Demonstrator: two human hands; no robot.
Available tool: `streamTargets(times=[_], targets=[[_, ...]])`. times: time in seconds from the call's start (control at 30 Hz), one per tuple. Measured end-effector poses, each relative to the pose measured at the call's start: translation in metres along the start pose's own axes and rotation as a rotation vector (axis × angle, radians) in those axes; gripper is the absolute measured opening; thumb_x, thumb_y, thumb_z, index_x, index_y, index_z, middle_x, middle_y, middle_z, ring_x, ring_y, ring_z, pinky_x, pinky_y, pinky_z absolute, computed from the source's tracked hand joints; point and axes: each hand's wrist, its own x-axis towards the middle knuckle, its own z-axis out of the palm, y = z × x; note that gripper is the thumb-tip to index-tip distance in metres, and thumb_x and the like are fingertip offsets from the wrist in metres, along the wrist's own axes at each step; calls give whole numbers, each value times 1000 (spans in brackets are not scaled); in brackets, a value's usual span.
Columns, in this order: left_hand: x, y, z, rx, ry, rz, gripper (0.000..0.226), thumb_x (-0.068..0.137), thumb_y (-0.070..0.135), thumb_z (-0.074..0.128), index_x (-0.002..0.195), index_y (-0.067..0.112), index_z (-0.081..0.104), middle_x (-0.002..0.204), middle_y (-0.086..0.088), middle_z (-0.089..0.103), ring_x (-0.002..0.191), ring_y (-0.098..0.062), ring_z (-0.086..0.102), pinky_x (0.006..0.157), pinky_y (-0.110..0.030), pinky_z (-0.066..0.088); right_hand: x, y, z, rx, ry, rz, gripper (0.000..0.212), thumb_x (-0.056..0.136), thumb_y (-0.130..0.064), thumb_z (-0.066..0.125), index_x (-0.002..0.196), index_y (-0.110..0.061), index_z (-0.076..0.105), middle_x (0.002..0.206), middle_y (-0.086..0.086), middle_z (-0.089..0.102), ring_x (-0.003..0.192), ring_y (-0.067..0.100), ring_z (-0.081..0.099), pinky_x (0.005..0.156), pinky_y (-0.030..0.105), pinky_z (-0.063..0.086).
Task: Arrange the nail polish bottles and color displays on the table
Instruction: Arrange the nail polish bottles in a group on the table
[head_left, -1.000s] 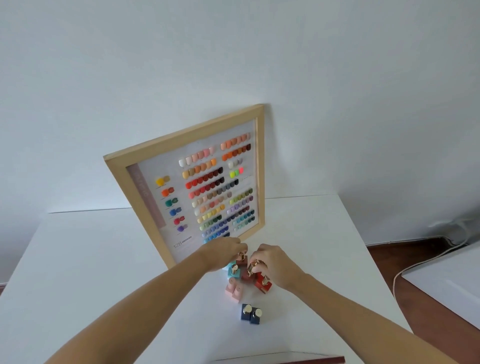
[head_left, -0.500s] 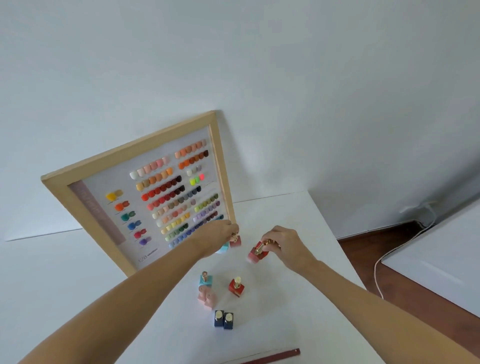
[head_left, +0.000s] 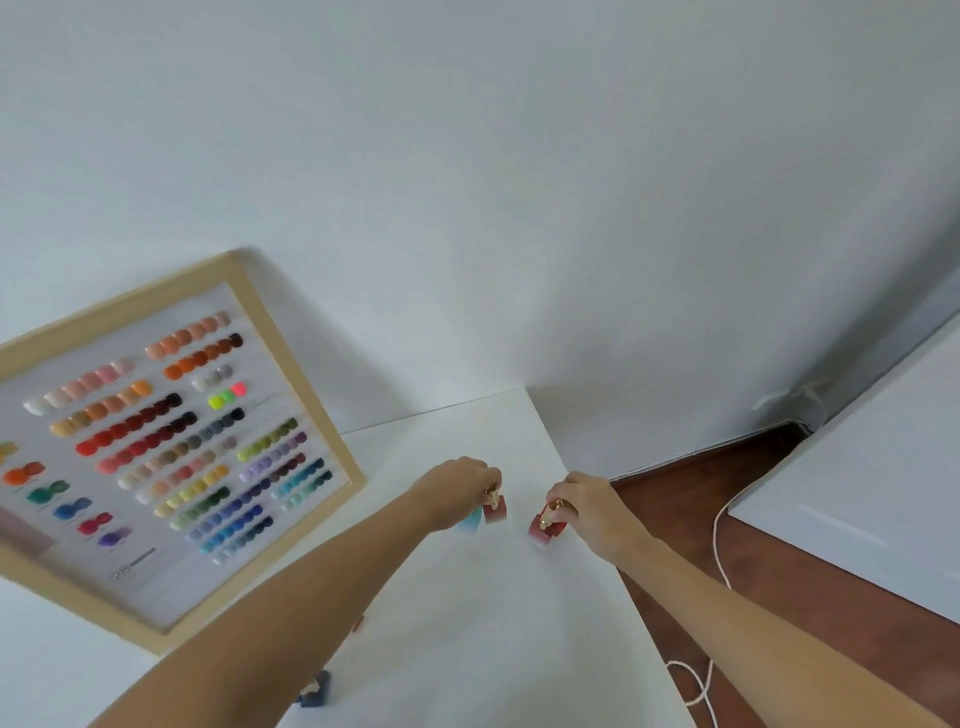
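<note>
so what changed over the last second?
Both hands left the bottle cluster and carried bottles toward the table's right edge. The left hand holds a dark red bottle and a light blue one; the right hand holds two red bottles. The color display stays leaning on the wall; the navy bottles stayed put.

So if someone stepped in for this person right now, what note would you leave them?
Left hand: grips a dark red bottle and a light blue bottle by their tops.
Right hand: grips red bottles.
Both pairs are near the white table's far right corner, right of the framed color display leaning on the wall.
A dark blue bottle sits near the front edge.
Left: set these down; arrange the rest.
</note>
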Motion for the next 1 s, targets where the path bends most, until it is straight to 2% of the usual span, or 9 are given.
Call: streamTargets(times=[0.1,0.3,0.5,0.7,0.87,1.0], targets=[[18,19,10,-25,-24,-22,18,91,7,47,104,14,57,101,-8,61,88,-31,59,67,-35,42,-2,16,-1,-1,-10,15,12,84,-11,60,91,-6,69,84,3,52,79,23,57,74,28,45],[31,37,25,-67,-37,-67,18,93,10,45,106,13,57,104,-9,61,91,-31,59,74,-38,47,5,23,3,-2,5,-17,14,86,-11,58,93,-6,68,90,12,60,80,27,59,74,33,47],[28,38,28,-114,2,-108,18,96,16,44,109,13,56,103,-9,61,89,-32,59,77,-42,51,9,21,9,39,17,-53,12,85,-11,59,91,-8,69,88,12,60,78,27,58,72,35,48],[21,37,31,-153,26,-138,19,96,16,46,111,16,57,103,-9,61,91,-33,60,78,-44,51,7,21,10,84,42,-25,15,83,-10,62,97,-8,68,91,9,60,81,23,59,74,29,46],[17,38,31,-192,32,-145,24,96,17,48,120,17,53,109,-10,62,97,-32,60,83,-43,51,3,20,9,130,54,8,26,83,-13,65,109,-12,65,88,-2,53,79,13,52,74,17,38],[15,39,33,-244,20,-162,31,95,17,49,127,20,49,114,-9,62,102,-31,59,87,-42,50,-1,18,9,123,43,16,33,82,-14,67,114,-16,62,90,-2,53,80,14,51,78,21,42]])
